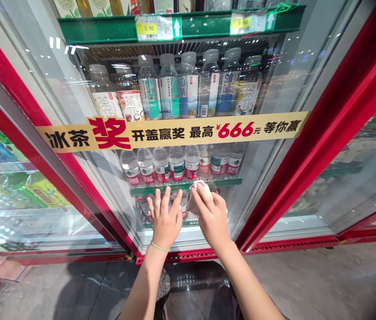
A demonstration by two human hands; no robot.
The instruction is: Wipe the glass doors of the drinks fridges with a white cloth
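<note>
Holds a white cloth (201, 183) in the right hand (211, 218), with fingers bent and bunched closely over it, against the glass door (261, 155) of the red-framed cabinet, in front of its lower shelves. Has the left hand (167, 222) open just beside, palm toward the same glass, with fingers spread wide and nothing held in them; cannot tell for certain the contact of each fingertip. Wears a thin pale green band (160, 246) at the left wrist. Behind the glass, above the yellow banner (171, 133), contains a row of upright bottles with pale caps (169, 89), some with soda labels in teal or blue, others with white tea labels. Below the banner, contains one more upright row, of clear water bottles (177, 164) with mostly red labels, standing on a shelf with green edge (231, 182); reveals their caps poorly, because of the banner. Lower again, shows further bottles only in part, behind the hands. At the top, carries price tags (151, 29) on another green shelf edge (101, 31), under the bases of more containers. To the left, in the neighbouring cabinet (84, 222), includes green and yellow packs (44, 189); cannot tell their contents.
</note>
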